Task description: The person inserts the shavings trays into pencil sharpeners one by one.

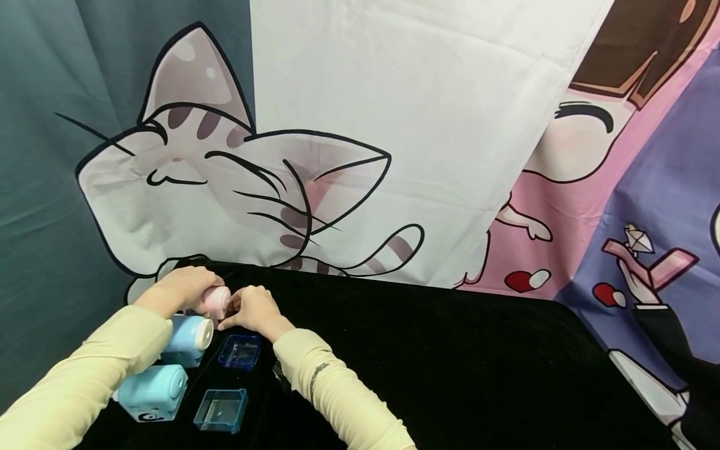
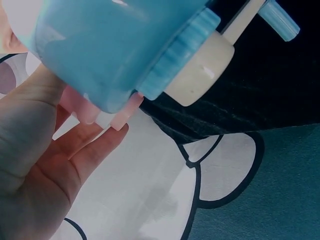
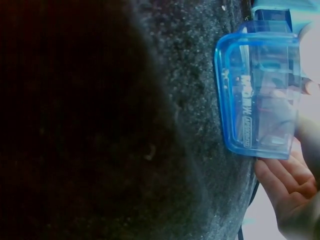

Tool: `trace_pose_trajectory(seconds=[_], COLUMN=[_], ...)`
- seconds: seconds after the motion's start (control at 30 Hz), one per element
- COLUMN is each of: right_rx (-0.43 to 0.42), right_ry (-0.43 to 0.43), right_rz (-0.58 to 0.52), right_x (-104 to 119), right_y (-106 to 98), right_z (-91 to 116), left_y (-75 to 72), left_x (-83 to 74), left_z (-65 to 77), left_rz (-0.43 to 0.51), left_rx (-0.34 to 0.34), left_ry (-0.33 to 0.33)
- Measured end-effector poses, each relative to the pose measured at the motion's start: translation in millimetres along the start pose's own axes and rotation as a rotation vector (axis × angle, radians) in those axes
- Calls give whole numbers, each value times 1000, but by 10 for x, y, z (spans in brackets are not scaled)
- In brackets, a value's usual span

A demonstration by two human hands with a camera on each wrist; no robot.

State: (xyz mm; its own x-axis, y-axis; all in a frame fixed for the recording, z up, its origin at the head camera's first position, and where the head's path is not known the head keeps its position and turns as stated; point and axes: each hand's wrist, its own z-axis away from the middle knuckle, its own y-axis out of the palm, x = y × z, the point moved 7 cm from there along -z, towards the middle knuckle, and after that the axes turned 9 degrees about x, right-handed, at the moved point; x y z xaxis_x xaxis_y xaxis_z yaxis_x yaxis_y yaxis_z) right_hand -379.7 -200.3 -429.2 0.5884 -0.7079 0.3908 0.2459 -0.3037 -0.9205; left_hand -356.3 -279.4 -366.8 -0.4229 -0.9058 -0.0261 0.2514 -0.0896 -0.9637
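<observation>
At the far left of the table, my left hand (image 1: 184, 291) grips a pink crank pencil sharpener (image 1: 217, 301), its pale round front turned to the right. Close beside it, my right hand (image 1: 254, 309) pinches a small reddish clear drawer (image 1: 230, 306), partly hidden by the fingers, at the sharpener's front. A light blue sharpener (image 1: 187, 339) lies just below the left wrist; in the left wrist view its ribbed collar and cream knob (image 2: 202, 70) show large. Below the hands stands a dark blue clear drawer (image 1: 240, 352), seen close in the right wrist view.
Nearer the body stand a teal sharpener (image 1: 153, 392) with a panda-like print and a teal clear drawer (image 1: 222, 410). Black cloth (image 1: 450, 350) covers the table and stretches to the right. A printed cartoon curtain (image 1: 394, 94) hangs behind its back edge.
</observation>
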Motion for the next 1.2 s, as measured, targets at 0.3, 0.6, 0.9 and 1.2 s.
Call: trace_pose_trajectory(seconds=[0.3, 0.6, 0.9, 1.2], right_rx=[5, 1, 8, 11], right_ry=[18, 23, -2, -15], right_rz=[-21, -46, -25, -15], right_x=[-1, 16, 37, 23], right_y=[9, 5, 0, 6], right_z=[4, 9, 23, 14], left_y=[40, 27, 39, 53], left_x=[25, 30, 49, 41], left_z=[-7, 4, 7, 18], left_rz=[-7, 3, 1, 6], left_rx=[-3, -26, -18, -39], left_ry=[5, 7, 10, 24])
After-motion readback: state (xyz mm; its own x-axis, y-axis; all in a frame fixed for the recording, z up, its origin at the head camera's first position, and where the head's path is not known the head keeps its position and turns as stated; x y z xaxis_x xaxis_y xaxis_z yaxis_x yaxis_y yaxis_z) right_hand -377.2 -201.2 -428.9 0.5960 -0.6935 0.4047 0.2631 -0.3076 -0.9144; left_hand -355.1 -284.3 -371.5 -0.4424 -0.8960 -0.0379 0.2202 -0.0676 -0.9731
